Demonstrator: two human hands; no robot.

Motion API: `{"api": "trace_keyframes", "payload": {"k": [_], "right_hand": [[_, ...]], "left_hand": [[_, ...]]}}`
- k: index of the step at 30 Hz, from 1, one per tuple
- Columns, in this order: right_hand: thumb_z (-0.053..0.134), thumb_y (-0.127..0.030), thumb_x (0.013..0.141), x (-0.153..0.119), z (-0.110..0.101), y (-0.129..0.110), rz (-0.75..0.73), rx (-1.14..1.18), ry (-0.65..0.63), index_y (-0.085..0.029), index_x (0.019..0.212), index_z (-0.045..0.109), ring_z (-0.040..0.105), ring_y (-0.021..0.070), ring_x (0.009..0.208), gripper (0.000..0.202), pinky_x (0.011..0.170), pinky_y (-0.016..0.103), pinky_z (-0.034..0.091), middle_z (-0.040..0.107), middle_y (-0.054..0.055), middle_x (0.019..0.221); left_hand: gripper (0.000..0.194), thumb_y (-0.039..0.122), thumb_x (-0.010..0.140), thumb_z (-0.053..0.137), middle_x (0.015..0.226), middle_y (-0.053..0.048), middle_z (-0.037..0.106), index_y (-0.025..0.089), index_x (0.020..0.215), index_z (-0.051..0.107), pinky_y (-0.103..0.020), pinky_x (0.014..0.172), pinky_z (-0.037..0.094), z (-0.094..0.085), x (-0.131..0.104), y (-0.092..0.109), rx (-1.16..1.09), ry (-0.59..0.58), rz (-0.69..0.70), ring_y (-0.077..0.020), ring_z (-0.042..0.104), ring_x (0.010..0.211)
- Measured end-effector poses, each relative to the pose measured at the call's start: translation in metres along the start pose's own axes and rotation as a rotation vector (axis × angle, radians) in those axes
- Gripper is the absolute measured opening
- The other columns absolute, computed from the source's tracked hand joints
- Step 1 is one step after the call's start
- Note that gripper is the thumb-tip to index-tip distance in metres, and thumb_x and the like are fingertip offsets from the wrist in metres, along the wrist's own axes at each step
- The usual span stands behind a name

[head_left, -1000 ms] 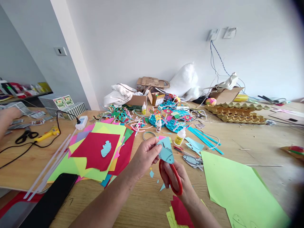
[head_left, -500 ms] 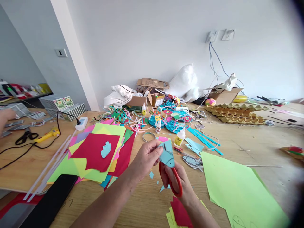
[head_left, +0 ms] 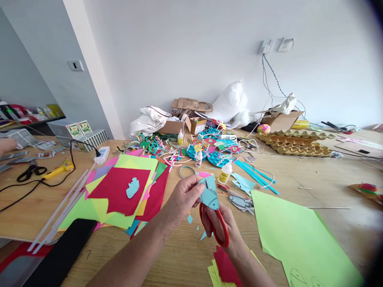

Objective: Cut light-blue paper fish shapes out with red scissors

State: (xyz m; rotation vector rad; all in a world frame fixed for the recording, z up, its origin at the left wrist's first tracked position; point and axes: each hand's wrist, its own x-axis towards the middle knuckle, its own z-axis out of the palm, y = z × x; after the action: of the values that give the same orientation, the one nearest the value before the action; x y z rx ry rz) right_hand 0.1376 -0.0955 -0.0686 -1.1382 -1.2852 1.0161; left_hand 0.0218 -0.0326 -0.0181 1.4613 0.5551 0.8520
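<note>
A piece of light blue paper (head_left: 210, 195) with a fish drawn on it is pinched between the thumb and fingers of my left hand (head_left: 189, 191). My right hand (head_left: 224, 227) is closed around the red handles of a pair of scissors (head_left: 223, 233), just below the paper. The scissor blades are mostly hidden behind the paper. Small blue paper scraps (head_left: 190, 219) lie on the table under my hands. A cut-out blue paper fish (head_left: 132, 187) rests on red paper (head_left: 119, 191) to the left.
Light green paper (head_left: 296, 235) covers the right side, and a black phone (head_left: 62, 251) lies front left. Glue bottles (head_left: 225, 173), a grey paper fish (head_left: 241, 203) and egg trays (head_left: 295, 143) stand further back. Another person's hand (head_left: 7, 145) shows at the far left.
The camera view has shifted slightly. My hands, the paper and the scissors keep almost the same pose. At the far left, the other person's hand has drawn back toward the edge.
</note>
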Motion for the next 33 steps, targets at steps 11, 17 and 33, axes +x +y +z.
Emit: {"api": "trace_keyframes", "payload": {"k": [11, 17, 33], "right_hand": [[0.045, -0.063, 0.085, -0.001, -0.001, 0.003, 0.003, 0.013, -0.029, -0.021, 0.064, 0.046, 0.032, 0.0089, 0.034, 0.047, 0.041, 0.022, 0.026, 0.043, -0.007, 0.036], [0.046, -0.062, 0.085, -0.001, -0.002, 0.008, -0.003, 0.02, -0.041, -0.022, 0.062, 0.042, 0.032, 0.0085, 0.033, 0.046, 0.041, 0.023, 0.025, 0.044, -0.007, 0.035], [0.046, -0.069, 0.08, -0.002, -0.007, -0.002, 0.092, -0.029, -0.108, -0.022, 0.065, 0.046, 0.033, 0.0086, 0.034, 0.05, 0.036, 0.021, 0.026, 0.04, -0.008, 0.037]], "left_hand": [[0.026, 0.034, 0.084, 0.046, 0.053, 0.008, 0.034, 0.019, 0.063, 0.039, -0.019, 0.044, 0.025, -0.005, 0.003, -0.001, 0.016, -0.016, -0.01, -0.0059, 0.029, 0.047], [0.025, 0.034, 0.081, 0.047, 0.052, 0.008, 0.031, 0.019, 0.063, 0.04, -0.019, 0.044, 0.022, -0.008, 0.002, 0.001, 0.01, -0.034, -0.034, -0.0058, 0.026, 0.046], [0.023, 0.032, 0.08, 0.047, 0.05, 0.008, 0.033, 0.019, 0.062, 0.041, -0.019, 0.043, 0.02, -0.023, 0.003, 0.005, 0.063, -0.13, -0.083, -0.0056, 0.026, 0.045]]}}
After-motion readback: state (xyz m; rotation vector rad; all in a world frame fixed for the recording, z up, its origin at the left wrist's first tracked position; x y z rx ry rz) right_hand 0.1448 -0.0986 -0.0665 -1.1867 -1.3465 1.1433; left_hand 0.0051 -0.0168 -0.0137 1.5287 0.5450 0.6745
